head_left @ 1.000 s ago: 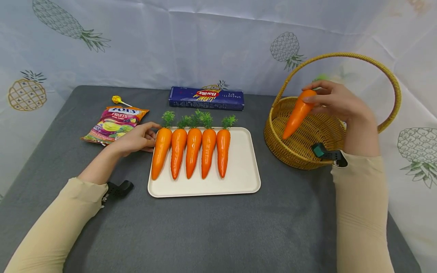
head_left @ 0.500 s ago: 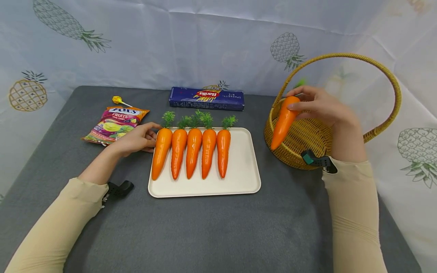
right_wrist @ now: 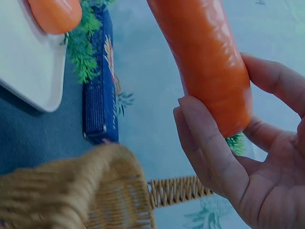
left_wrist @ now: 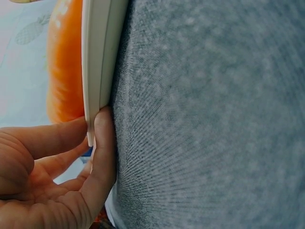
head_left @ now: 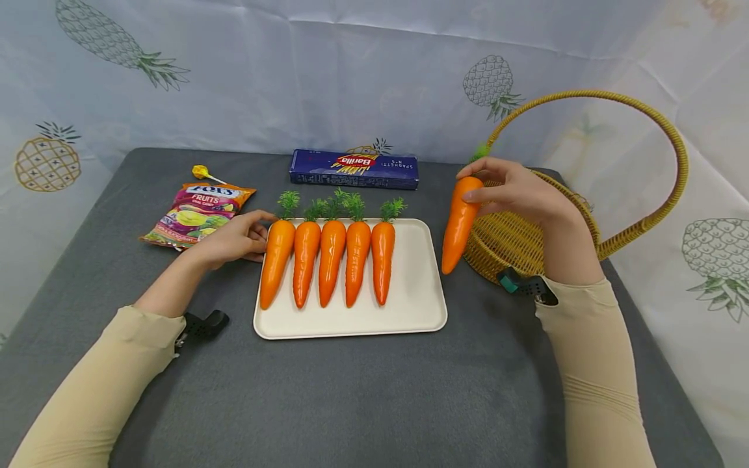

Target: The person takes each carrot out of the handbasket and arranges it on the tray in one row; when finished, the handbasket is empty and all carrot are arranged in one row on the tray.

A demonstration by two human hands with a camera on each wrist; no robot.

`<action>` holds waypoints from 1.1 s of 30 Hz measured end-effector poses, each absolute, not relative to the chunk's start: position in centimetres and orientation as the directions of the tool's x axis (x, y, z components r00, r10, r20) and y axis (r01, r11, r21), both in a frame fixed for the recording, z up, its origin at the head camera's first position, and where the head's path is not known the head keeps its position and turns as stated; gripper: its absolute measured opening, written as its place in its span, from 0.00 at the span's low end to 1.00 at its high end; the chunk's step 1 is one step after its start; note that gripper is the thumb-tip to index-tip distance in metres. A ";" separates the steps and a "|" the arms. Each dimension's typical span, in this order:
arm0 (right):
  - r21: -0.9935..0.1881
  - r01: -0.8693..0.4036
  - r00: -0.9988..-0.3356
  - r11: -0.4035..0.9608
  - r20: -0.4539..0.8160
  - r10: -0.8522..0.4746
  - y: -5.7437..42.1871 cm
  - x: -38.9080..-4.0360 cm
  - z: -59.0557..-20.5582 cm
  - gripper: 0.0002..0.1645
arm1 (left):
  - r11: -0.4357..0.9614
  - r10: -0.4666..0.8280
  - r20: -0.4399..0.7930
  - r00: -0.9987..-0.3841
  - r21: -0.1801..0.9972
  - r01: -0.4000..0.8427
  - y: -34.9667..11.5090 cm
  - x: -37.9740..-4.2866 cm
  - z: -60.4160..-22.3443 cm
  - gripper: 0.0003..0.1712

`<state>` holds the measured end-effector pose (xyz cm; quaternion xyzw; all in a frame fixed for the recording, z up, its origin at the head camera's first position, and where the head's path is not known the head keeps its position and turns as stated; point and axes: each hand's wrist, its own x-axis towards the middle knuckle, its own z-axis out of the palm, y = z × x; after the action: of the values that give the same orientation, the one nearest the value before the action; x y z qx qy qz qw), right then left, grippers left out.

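Note:
My right hand grips an orange carrot near its thick, leafy end, thumb on one side and fingers on the other. The carrot hangs tip down between the tray's right edge and the wicker basket. On the cream tray, several carrots lie side by side in a row, green tops pointing to the back. At the tray's left rim, my left hand pinches the edge; the left wrist view has the thumb above the rim and a finger beneath it.
Behind the tray lies a blue spaghetti box. A candy bag and a yellow lollipop sit left of the left hand. The basket's tall handle arches up at the right.
My right hand has carried the carrot leftward from above the basket to beside the tray's right edge. The left hand stays at the tray's rim, and the tray's carrots have not moved.

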<state>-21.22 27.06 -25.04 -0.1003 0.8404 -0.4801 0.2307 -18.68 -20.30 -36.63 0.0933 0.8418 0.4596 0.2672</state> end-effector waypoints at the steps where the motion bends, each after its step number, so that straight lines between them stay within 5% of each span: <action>1: -0.853 0.050 -0.873 0.519 -0.290 -0.393 26.8 -21.2 -25.1 0.23 | 0.558 0.404 -0.362 -0.840 0.825 -0.087 -20.3 -18.7 -36.7 0.35; 33: -0.831 0.022 -0.809 0.555 -0.341 -0.478 21.2 -21.4 -30.1 0.26 | 0.560 0.398 -0.359 -0.844 0.824 -0.086 -20.3 -18.8 -36.8 0.35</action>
<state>-21.39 21.21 -30.14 -0.1362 0.8371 -0.4514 0.2773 -18.78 -20.33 -36.82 0.0926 0.8431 0.4596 0.2634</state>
